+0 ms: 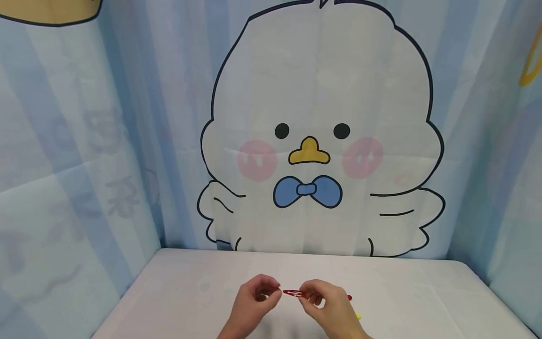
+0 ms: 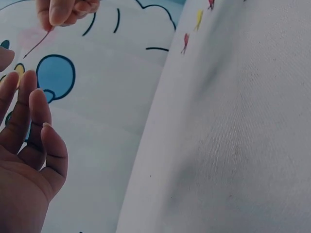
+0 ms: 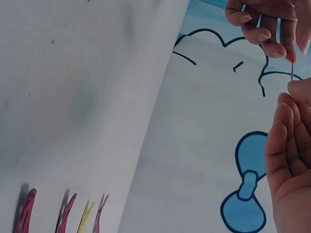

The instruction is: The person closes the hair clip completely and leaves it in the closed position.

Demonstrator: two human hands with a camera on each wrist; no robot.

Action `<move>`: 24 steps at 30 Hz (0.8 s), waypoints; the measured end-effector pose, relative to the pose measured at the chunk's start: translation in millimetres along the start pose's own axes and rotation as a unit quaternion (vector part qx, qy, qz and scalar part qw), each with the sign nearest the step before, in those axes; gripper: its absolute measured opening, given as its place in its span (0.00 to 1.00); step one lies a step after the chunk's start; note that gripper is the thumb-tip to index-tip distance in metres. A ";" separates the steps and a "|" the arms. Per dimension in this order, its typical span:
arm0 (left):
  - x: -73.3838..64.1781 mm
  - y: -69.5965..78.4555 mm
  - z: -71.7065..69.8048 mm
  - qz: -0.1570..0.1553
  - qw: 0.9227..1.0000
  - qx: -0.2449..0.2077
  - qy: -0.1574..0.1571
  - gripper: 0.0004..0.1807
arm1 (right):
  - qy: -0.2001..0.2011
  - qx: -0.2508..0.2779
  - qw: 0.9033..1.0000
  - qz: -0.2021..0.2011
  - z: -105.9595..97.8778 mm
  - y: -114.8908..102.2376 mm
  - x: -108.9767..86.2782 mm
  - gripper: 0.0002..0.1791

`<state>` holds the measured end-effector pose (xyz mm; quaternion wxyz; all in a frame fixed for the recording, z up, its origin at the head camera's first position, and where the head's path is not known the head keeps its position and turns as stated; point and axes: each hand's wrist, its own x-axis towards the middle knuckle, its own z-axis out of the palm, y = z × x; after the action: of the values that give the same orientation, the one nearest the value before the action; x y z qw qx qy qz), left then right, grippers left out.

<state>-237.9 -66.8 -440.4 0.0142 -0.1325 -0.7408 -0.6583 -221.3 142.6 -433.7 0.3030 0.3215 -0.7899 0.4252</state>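
A slim red snap hair clip (image 1: 293, 293) is pinched at one end between the thumb and fingers of my right hand (image 1: 332, 306), held above the white table. Its free tip points left, toward my left hand (image 1: 256, 301). The left fingers are loosely bent close to that tip. In the left wrist view a small gap shows between the left fingertips and the clip (image 2: 37, 43); the right wrist view makes them look near to touching. Nothing shows inside the left hand. My right hand hides part of the clip.
On the table (image 1: 190, 282) at the right lie more clips: a red clip (image 3: 25, 211), a second red clip (image 3: 66, 213), a yellow clip (image 3: 85, 217) and a pinkish-red clip (image 3: 100, 213). Behind the table hangs a curtain (image 1: 322, 84) printed with a white chick.
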 end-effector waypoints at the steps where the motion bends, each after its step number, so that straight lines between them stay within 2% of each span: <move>1: -0.2 0.0 -0.9 0.002 1.000 0.000 -0.003 0.09 | 0.005 0.000 1.000 -0.011 -1.2 1.2 -0.1 0.19; 3: -1.0 -0.1 -2.8 0.005 1.000 0.001 -0.010 0.10 | 0.013 0.001 1.000 -0.023 -4.0 2.8 -0.1 0.19; 6: -2.7 -0.4 -6.7 0.013 1.000 0.014 -0.018 0.11 | 0.020 -0.003 1.000 -0.019 -9.4 4.2 -0.9 0.19; 11: -5.4 -1.9 -17.9 0.020 0.999 0.032 -0.022 0.13 | 0.014 0.006 0.999 0.040 -22.1 5.9 -4.5 0.18; 16: -10.1 -3.8 -30.9 0.026 0.999 0.041 -0.022 0.14 | -0.009 0.005 0.996 0.094 -38.9 8.2 -9.7 0.15; 21: -13.9 -3.7 -39.6 0.025 0.999 0.044 -0.018 0.15 | -0.037 -0.011 0.987 0.159 -57.5 11.7 -14.4 0.11; 24: -16.2 -3.0 -43.5 0.016 0.999 0.044 -0.015 0.15 | -0.055 -0.021 0.978 0.200 -67.3 15.2 -16.7 0.09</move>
<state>-229.6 -112.6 -440.7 0.0196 -0.1540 -0.7670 -0.6226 -209.0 211.7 -422.9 0.1745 0.1738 -0.8624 0.4423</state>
